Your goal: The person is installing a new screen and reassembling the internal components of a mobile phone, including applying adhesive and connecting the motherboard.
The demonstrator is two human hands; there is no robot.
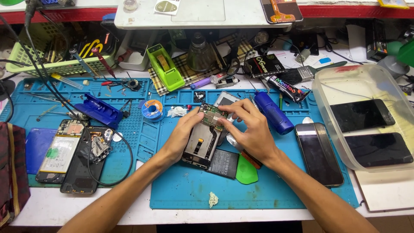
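— Forearms are coming in from the bottom edge; left hand (181, 136) is bracing the opened phone (202, 144) at centre frame, fingers closed on its left side.

— Right hand (250, 129)?

— Fingertips are pinching the green circuit board (214, 115) at the phone's top end. Judging it light, stiff, fragile; edges only.

— Counts?

— Two dark phones are lying in the clear tub (327, 92) at right, one phone (318, 153) beside it, two opened ones at lower left.

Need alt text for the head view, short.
Two bare hands, left hand and right hand, hold a circuit board over an opened phone on a blue repair mat, with a loose battery and green pry pick beside it.
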